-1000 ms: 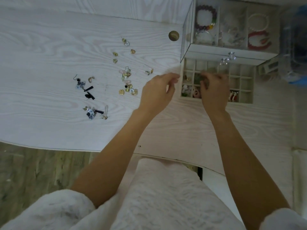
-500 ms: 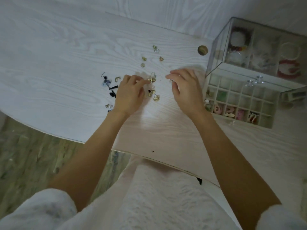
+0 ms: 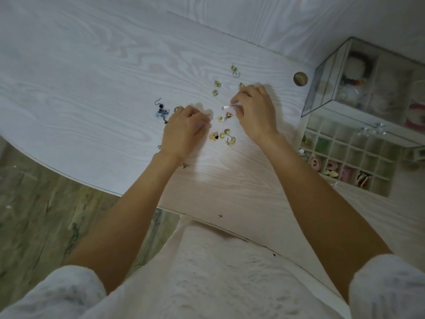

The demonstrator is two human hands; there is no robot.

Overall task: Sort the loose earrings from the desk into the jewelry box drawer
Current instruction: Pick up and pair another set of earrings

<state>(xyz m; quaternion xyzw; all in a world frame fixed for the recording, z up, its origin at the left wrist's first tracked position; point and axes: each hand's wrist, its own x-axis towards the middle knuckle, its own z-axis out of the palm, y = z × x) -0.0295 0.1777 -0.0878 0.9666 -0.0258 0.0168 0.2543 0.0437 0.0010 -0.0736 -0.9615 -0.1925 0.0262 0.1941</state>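
1. Pinching a small clear-and-silver earring at centre frame, the right hand had its fingertips closed on it just above the white wood-grain counter.
2. The left hand lay curled over the scattered gold earrings; whether it held one could not be told.
3. These pieces looked light, tiny and slippery, best nipped by post or hook.
4. The compartmented beige jewelry box drawer stood open at right.

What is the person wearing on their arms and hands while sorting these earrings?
Both forearms are bare. The left hand and right hand show no gloves, rings or watch. Fluffy white sleeves are pushed up near the elbows, matching the textured white garment below.
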